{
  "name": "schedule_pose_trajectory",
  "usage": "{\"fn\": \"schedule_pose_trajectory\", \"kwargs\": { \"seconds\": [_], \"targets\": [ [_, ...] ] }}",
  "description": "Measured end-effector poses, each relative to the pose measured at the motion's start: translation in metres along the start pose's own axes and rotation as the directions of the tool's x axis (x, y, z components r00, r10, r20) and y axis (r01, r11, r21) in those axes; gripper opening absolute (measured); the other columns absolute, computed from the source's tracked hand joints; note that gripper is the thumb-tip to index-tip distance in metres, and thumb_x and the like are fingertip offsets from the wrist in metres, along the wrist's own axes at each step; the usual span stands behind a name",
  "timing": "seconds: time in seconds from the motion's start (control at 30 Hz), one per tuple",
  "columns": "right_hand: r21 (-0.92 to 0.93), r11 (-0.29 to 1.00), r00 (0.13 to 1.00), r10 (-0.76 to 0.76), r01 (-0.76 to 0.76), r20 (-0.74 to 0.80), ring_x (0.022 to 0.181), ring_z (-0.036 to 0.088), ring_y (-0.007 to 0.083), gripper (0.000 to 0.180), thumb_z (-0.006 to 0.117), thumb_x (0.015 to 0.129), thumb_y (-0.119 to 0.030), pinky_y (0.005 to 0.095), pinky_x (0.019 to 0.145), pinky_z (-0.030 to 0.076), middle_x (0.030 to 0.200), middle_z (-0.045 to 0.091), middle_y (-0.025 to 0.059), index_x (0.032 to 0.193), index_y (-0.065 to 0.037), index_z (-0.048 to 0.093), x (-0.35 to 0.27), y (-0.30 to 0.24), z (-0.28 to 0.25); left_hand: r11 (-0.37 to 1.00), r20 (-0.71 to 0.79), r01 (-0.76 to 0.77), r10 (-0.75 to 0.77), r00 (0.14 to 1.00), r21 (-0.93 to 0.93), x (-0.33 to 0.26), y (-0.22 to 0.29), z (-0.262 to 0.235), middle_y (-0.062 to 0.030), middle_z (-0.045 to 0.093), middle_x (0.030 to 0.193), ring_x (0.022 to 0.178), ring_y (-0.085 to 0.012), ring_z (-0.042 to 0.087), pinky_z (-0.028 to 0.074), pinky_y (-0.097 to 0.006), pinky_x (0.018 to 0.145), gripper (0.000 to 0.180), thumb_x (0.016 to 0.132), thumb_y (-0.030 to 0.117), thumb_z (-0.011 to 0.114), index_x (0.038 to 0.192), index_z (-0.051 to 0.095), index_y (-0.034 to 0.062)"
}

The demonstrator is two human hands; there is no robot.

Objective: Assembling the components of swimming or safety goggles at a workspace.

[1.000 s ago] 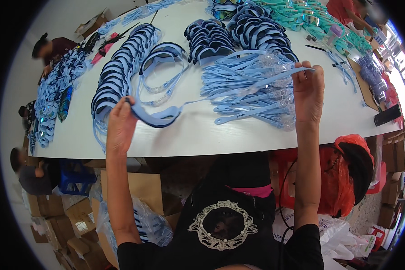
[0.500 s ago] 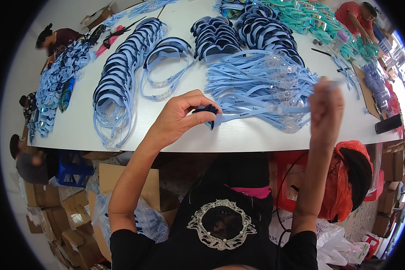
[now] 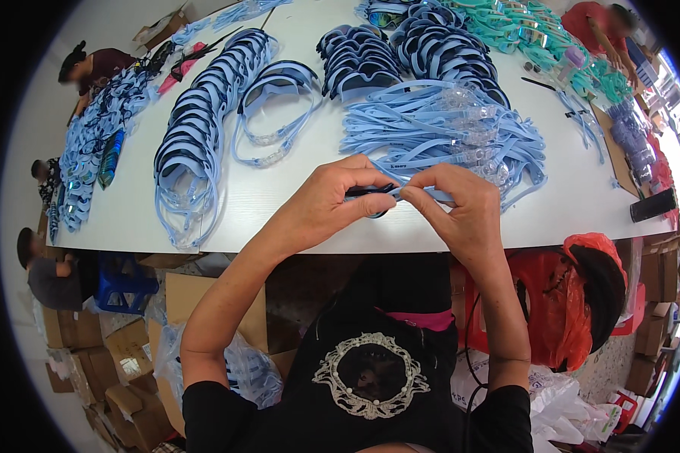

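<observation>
My left hand (image 3: 332,198) pinches a pair of swim goggles (image 3: 367,191) with a dark lens and light-blue frame, mostly hidden by my fingers. Right beside it, my right hand (image 3: 462,202) grips a light-blue strap (image 3: 440,195), its fingertips meeting the goggles' side. Whether strap and goggles are joined, I cannot tell. Just beyond both hands lies a heap of light-blue straps (image 3: 400,124) with clear buckles. Behind the heap are nested rows of goggles (image 3: 363,68) with no straps showing. One strapped pair (image 3: 279,90) rests left of them.
A long overlapping row of strapped goggles (image 3: 196,128) runs along the left of the white table (image 3: 279,219). Green goggles (image 3: 514,26) are piled far right, near a co-worker (image 3: 601,30). A black cylinder (image 3: 652,207) stands by the right edge. Boxes and a red stool (image 3: 529,302) are below.
My right hand has come in leftward from the strap heap to meet my left hand, bringing the strap to the goggles. My left hand has shifted slightly right.
</observation>
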State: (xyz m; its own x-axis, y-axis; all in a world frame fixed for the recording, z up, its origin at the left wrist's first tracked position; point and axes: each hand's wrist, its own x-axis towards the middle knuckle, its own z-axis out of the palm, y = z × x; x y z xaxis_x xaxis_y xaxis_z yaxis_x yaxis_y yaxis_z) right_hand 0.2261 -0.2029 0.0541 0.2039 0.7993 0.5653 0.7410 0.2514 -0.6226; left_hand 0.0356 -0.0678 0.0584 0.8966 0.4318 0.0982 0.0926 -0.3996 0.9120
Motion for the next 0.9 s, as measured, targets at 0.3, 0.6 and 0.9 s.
{"fn": "schedule_pose_trajectory", "kwargs": {
  "seconds": [0.3, 0.6, 0.9],
  "targets": [
    [-0.322, 0.934, 0.974, -0.198, 0.152, -0.114, 0.056, 0.051, 0.0291, 0.033, 0.082, 0.084, -0.007, 0.0422, 0.053, 0.037, 0.064, 0.05, 0.0102, 0.067, -0.003, 0.054, -0.012, 0.013, 0.036, 0.823, -0.267, -0.329, 0.484, 0.834, 0.463, 0.0, -0.042, 0.045, -0.0085, 0.055, 0.088, 0.088, -0.0295, 0.054, 0.044, -0.043, 0.081, 0.013, 0.089, 0.02, 0.075, 0.095, 0.075, 0.0087],
    [0.192, 0.942, 0.897, 0.324, -0.276, -0.301, 0.072, 0.051, 0.0084, 0.038, 0.062, 0.11, -0.028, 0.0278, 0.063, 0.044, 0.08, 0.062, 0.0007, 0.084, 0.0, 0.068, 0.008, 0.108, 0.037, 0.868, -0.484, -0.357, 0.49, 0.725, 0.345, 0.045, -0.059, 0.094, -0.0094, 0.059, 0.081, 0.092, -0.03, 0.057, 0.046, -0.046, 0.083, 0.017, 0.082, 0.022, 0.073, 0.085, 0.074, 0.0053],
    [0.894, 0.064, 0.649, 0.711, -0.443, 0.271, 0.054, 0.03, 0.0024, 0.027, 0.067, 0.106, -0.04, 0.0215, 0.051, 0.027, 0.062, 0.035, -0.0132, 0.091, -0.019, 0.058, 0.02, 0.054, 0.04, 0.969, -0.473, -0.236, 0.244, 0.847, 0.077, -0.003, -0.069, 0.039, -0.0139, 0.061, 0.133, 0.123, -0.0315, 0.059, 0.049, -0.041, 0.102, 0.09, 0.074, 0.022, 0.093, 0.152, 0.05, 0.0098]
  ]
}}
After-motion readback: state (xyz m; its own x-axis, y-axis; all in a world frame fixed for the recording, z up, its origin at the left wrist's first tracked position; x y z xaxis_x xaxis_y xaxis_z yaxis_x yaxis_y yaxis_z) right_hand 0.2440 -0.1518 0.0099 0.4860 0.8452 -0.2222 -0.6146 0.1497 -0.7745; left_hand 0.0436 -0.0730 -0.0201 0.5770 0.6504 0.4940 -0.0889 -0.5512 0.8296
